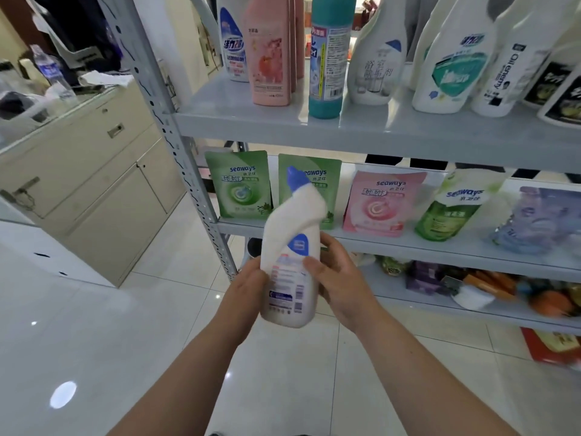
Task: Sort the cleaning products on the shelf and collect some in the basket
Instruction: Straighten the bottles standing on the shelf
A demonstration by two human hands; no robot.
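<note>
Both hands, left hand (248, 287) at 9 o'clock and right hand (341, 284) at 3 o'clock, curl round the white plastic bent-neck bottle with a blue cap (294, 228), held tilted before the grey metal shelf (345, 130), where a loosened grip could let it slip and fall.

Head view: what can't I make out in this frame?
All in the head view:
- Basket: nowhere in the frame.
- White bottle: label print too small and blurred to read.
- Teal bottle and its shelf neighbours: tops cut off by the upper edge.
- Purple pouch: blurred near the right edge.
</note>
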